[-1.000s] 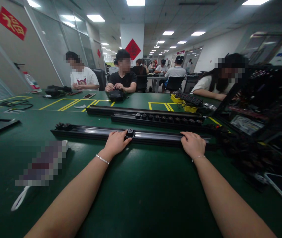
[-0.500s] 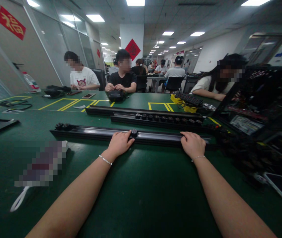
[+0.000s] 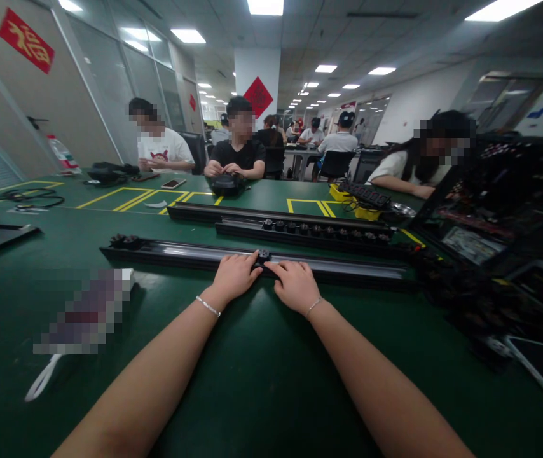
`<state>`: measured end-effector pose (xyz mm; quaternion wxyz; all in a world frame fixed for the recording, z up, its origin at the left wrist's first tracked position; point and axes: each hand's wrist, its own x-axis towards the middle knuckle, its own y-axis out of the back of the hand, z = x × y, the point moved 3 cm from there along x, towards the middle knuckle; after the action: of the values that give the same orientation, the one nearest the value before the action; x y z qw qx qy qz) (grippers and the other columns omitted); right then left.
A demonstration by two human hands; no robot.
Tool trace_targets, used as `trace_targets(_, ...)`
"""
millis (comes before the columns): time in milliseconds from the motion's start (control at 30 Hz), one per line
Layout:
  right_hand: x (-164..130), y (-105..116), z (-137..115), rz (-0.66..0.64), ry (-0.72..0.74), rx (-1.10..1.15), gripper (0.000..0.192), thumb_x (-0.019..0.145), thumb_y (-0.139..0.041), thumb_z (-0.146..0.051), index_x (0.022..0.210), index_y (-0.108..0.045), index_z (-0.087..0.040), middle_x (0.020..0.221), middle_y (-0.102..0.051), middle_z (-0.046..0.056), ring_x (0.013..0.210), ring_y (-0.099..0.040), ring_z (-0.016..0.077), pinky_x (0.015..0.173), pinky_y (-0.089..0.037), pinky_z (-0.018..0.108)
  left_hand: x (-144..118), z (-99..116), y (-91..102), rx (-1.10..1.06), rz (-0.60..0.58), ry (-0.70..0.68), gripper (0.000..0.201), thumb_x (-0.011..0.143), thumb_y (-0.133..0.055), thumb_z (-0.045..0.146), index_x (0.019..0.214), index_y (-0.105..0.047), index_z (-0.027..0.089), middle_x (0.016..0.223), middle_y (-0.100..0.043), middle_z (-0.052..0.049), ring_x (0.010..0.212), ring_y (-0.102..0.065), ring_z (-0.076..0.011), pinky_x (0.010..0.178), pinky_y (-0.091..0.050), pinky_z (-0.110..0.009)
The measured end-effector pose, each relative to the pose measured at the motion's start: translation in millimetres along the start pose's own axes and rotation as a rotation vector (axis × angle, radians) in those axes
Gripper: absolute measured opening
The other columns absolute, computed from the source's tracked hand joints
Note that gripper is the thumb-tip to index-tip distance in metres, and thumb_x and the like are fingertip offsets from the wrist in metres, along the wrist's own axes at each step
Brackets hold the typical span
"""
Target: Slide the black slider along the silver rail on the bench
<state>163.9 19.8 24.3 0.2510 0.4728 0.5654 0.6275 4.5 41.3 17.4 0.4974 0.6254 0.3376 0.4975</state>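
Observation:
A long black rail (image 3: 348,268) lies across the green table (image 3: 262,369) in front of me. A small black socket module (image 3: 264,256) sits in its channel near the middle. My left hand (image 3: 234,276) rests on the rail just left of the module, fingertips touching it. My right hand (image 3: 295,285) rests on the rail just right of the module, fingers reaching toward it. Both hands lie side by side. Another black module cluster (image 3: 125,242) sits at the rail's left end.
Behind lie two more black rails, one with several socket modules (image 3: 323,230). Dark racks and parts (image 3: 500,216) crowd the right side. A blurred item with a white cord (image 3: 81,312) lies left. Several people sit across the table; a yellow tray (image 3: 348,197) stands near one.
My right hand has slid left along the rail, from its right part to beside the module. My left hand and the module have shifted slightly right.

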Motion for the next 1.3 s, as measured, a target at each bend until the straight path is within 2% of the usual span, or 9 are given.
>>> trace_targets(67, 6, -2, -7, -0.033, -0.039, -0.012, 0.046, 0.081, -0.044, -0.024, 0.126, -0.048, -0.032, 0.111, -0.061, 0.005, 0.101, -0.051, 0.0208, 0.091, -0.027, 0.037, 0, 1, 0.5, -0.007, -0.002, -0.002, 0.054, 0.089, -0.029, 0.050, 0.135, -0.039, 0.023, 0.116, -0.063, -0.008, 0.106, -0.055, -0.0238, 0.088, -0.036, -0.039)
trace_targets(267, 10, -4, -8, 0.018, -0.073, 0.016, 0.039, 0.079, -0.044, -0.022, 0.118, -0.051, -0.024, 0.108, -0.063, 0.006, 0.098, -0.052, 0.0207, 0.090, -0.027, 0.035, 0, 1, 2.7, -0.033, -0.012, 0.009, 0.053, 0.089, -0.031, 0.050, 0.134, -0.040, 0.024, 0.116, -0.063, -0.008, 0.106, -0.054, -0.0243, 0.088, -0.036, -0.039)
trace_targets(567, 6, -2, 1, 0.045, -0.095, -0.016, 0.037, 0.079, -0.043, -0.020, 0.114, -0.054, -0.025, 0.099, -0.064, 0.005, 0.095, -0.052, 0.0208, 0.092, -0.026, 0.035, 0, 1, 3.1, -0.041, 0.002, -0.007, 0.054, 0.089, -0.031, 0.050, 0.135, -0.039, 0.023, 0.116, -0.063, -0.008, 0.108, -0.054, -0.0246, 0.088, -0.036, -0.039)
trace_targets(1300, 4, 6, 12, -0.033, -0.124, -0.037, 0.037, 0.083, -0.040, -0.021, 0.116, -0.055, -0.026, 0.102, -0.066, 0.005, 0.095, -0.055, 0.0197, 0.091, -0.031, 0.034, 0, 0, 3.5, -0.068, 0.001, -0.003, 0.053, 0.088, -0.032, 0.050, 0.134, -0.039, 0.025, 0.114, -0.064, -0.007, 0.106, -0.055, -0.0236, 0.087, -0.035, -0.038)
